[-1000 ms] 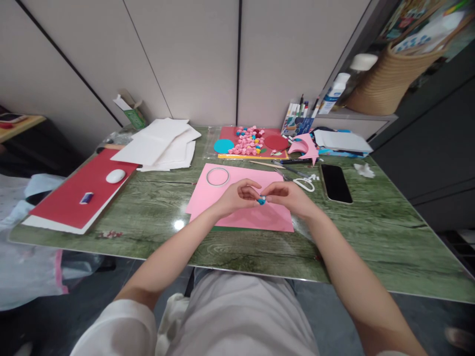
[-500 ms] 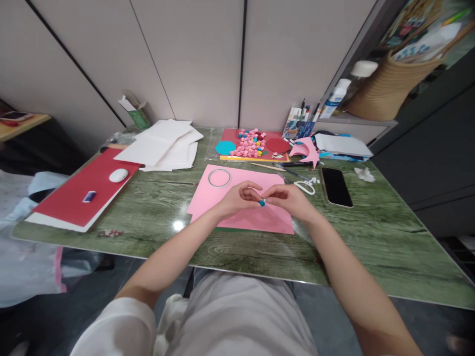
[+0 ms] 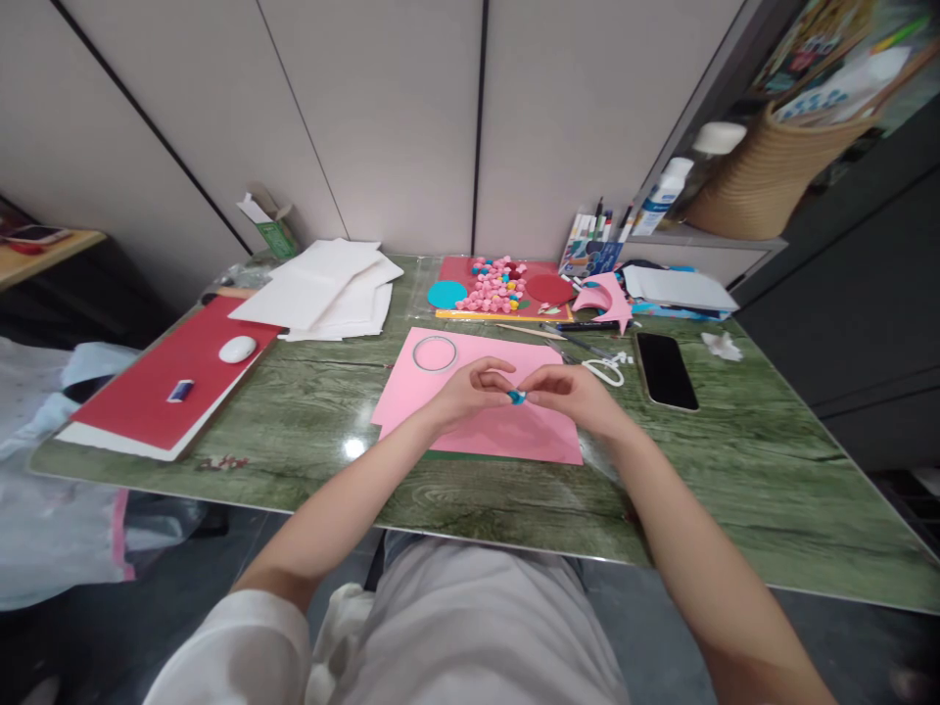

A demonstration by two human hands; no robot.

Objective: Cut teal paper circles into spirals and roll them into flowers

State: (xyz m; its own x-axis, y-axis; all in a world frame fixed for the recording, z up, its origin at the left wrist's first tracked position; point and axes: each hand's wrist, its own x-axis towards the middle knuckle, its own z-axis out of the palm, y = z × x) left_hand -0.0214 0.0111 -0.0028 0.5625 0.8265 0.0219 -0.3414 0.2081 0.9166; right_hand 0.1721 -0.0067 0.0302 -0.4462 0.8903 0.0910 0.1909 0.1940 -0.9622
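A small blue piece (image 3: 516,398), possibly rolled or folded paper with a pale bit on it, is pinched between the fingertips of both hands. My left hand (image 3: 474,390) holds it from the left, fingers curled. From the right, my right hand (image 3: 565,392) grips it between thumb and fingers. Below them lie pink paper sheets (image 3: 411,392) with a silver ring (image 3: 435,353) near their upper left corner. Scissors with white handles (image 3: 603,372) rest just beyond my right hand.
Behind the sheets, pink, blue and yellow paper pieces (image 3: 499,289) are heaped on red paper. White sheets (image 3: 315,284) and a red sheet (image 3: 158,382) with a white mouse (image 3: 237,350) lie left. A phone (image 3: 666,370) and pink scrap (image 3: 603,299) are right.
The blue piece has been turned slightly between my fingertips and looks flatter and wider. Both hands stay almost in place.
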